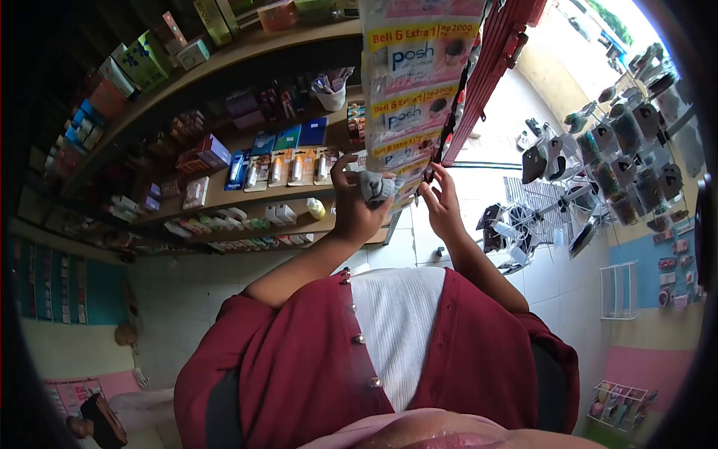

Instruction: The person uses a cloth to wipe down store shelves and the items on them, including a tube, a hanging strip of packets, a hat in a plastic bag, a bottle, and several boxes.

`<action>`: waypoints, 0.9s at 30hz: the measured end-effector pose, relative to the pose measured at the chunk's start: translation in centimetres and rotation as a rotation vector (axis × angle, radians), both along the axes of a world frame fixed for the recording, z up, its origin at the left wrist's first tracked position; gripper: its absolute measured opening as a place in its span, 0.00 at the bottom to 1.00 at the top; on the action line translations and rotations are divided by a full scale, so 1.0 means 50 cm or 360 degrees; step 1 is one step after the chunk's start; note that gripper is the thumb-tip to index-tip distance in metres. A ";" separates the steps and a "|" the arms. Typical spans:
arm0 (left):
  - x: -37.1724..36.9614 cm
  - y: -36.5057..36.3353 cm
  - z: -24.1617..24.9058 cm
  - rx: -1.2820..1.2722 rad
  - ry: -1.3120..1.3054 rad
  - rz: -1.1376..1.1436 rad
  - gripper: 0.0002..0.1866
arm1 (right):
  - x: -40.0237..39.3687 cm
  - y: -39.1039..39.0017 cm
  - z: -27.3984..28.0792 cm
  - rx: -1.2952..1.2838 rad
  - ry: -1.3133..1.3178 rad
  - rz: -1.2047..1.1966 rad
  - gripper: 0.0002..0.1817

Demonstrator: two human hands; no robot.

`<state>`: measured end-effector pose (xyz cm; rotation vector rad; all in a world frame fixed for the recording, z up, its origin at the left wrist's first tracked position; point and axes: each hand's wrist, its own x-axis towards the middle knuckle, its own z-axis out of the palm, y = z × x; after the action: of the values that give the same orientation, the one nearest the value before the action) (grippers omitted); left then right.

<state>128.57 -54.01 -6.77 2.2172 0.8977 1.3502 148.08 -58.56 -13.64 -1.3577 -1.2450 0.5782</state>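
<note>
My left hand (357, 203) is closed around a bunched grey cloth (376, 187) with darker marks on it. Just behind the cloth hangs a long strip of "posh" sachets (411, 114), printed in yellow, pink and white. On the strip's right side, my right hand (443, 200) pinches a thin dark strap (451, 123) near its lower end. The fingertips of my right hand partly cover that end.
Shelves on the left hold boxes, carded items (278, 168) and a white cup (330, 93). A red folding gate (490, 82) stands by the doorway. Racks of hanging goods (617, 142) fill the right. A person (101, 420) is at lower left.
</note>
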 end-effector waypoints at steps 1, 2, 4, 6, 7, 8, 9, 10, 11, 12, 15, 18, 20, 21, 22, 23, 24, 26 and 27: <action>0.009 -0.005 -0.013 -0.0015 0.0006 0.0023 0.15 | 0.002 0.001 0.001 -0.0015 0.0006 0.0023 0.27; 0.018 -0.004 -0.029 -0.0013 -0.0022 -0.0026 0.15 | -0.004 0.002 0.005 -0.0007 0.0160 0.0070 0.29; 0.027 -0.009 -0.040 0.0053 -0.0041 -0.0021 0.16 | -0.006 0.011 -0.004 -0.0062 0.0417 0.0151 0.35; 0.028 -0.013 -0.057 0.0043 -0.0043 0.0093 0.16 | 0.008 0.015 -0.016 -0.0121 0.0181 0.0092 0.36; 0.028 -0.013 -0.060 0.0044 -0.0048 0.0175 0.17 | 0.013 0.016 -0.011 -0.0159 -0.0058 0.0004 0.38; 0.022 -0.013 -0.064 -0.0166 -0.0089 0.0060 0.16 | 0.018 0.015 -0.006 -0.0160 -0.0157 -0.0032 0.34; 0.015 -0.019 -0.070 -0.0175 -0.0089 0.0085 0.16 | 0.024 0.009 -0.001 -0.0168 -0.0157 -0.0006 0.34; 0.008 -0.027 -0.071 -0.0247 -0.0244 0.0067 0.17 | 0.030 0.004 0.007 -0.0195 -0.0240 0.0142 0.32; -0.001 -0.031 -0.072 -0.0314 -0.0398 0.0043 0.18 | 0.035 0.001 0.009 -0.0217 -0.0322 0.0286 0.29; -0.025 -0.024 -0.089 -0.0109 -0.0285 0.0139 0.18 | 0.038 0.003 -0.003 -0.0174 0.0011 0.0492 0.23; -0.056 -0.049 0.014 -0.0170 -0.0734 0.0136 0.11 | 0.038 -0.004 -0.006 -0.0280 0.0675 0.0848 0.20; -0.046 -0.036 0.168 0.0598 -0.0678 0.0353 0.12 | 0.034 -0.012 0.025 -0.0432 0.0850 0.0947 0.18; -0.027 -0.038 0.216 0.1023 -0.0106 0.0435 0.17 | 0.034 -0.008 0.028 -0.0529 0.0846 0.1030 0.20; -0.007 -0.043 0.225 0.1149 0.0293 0.0508 0.26 | 0.032 -0.012 0.016 -0.0538 0.0849 0.1039 0.20; 0.023 -0.043 0.206 0.1072 0.0460 0.0484 0.29 | 0.029 -0.011 0.002 -0.0534 0.0981 0.1098 0.22; 0.047 -0.042 0.174 0.0996 0.0621 0.0459 0.31 | 0.029 -0.010 -0.004 -0.0527 0.1109 0.1154 0.24; 0.055 -0.051 0.144 0.0772 0.0704 0.0323 0.31 | 0.023 -0.018 0.006 -0.0527 0.1232 0.1182 0.26; 0.055 -0.072 0.060 0.0470 0.0872 0.0108 0.31 | 0.023 -0.015 -0.005 -0.0523 0.1450 0.1209 0.27; 0.046 -0.082 0.024 0.0563 0.0881 0.0034 0.30 | 0.022 -0.015 -0.007 -0.0522 0.1681 0.1233 0.27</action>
<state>130.87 -58.12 -5.55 2.9444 0.9088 0.9659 149.17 -59.30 -13.97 -0.5432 -0.7300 1.8149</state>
